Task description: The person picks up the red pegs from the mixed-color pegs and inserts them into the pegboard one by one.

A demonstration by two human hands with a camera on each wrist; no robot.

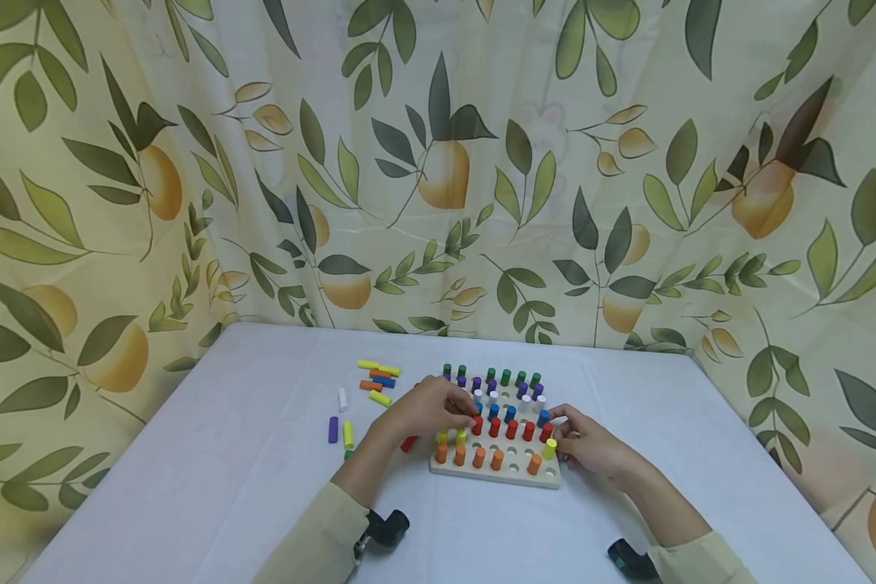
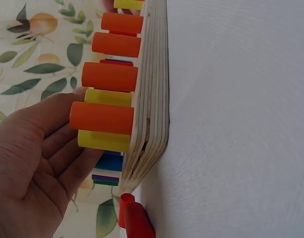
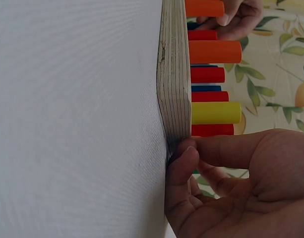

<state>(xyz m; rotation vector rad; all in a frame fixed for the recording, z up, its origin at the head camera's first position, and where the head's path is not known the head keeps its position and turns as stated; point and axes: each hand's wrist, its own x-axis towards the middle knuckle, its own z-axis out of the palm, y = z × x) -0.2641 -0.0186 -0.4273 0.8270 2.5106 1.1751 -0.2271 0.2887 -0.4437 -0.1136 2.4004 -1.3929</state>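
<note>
A wooden pegboard (image 1: 496, 478) bears rows of short round pegs, sorted by colour. Over its left half, my left hand (image 1: 431, 405) reaches in with thumb and forefinger bent around a red peg (image 1: 478, 425) at the left end of the visible red row. The left wrist view shows that palm behind orange pegs (image 2: 102, 118) and yellow pegs (image 2: 104, 141), its fingertips partly hidden. My right hand (image 1: 587, 442) grips the board's right edge, thumb and forefinger meeting at the corner in the right wrist view. Beside it stands a yellow peg (image 3: 216, 113).
Left of the board lie loose pegs: a purple one (image 1: 333, 430), a white one (image 1: 342, 399), several yellow ones, orange and blue ones in a small heap (image 1: 381, 380), and red ones (image 2: 139, 220) near the board's side. A patterned curtain (image 1: 438, 162) hangs behind the white-covered table (image 1: 248, 454).
</note>
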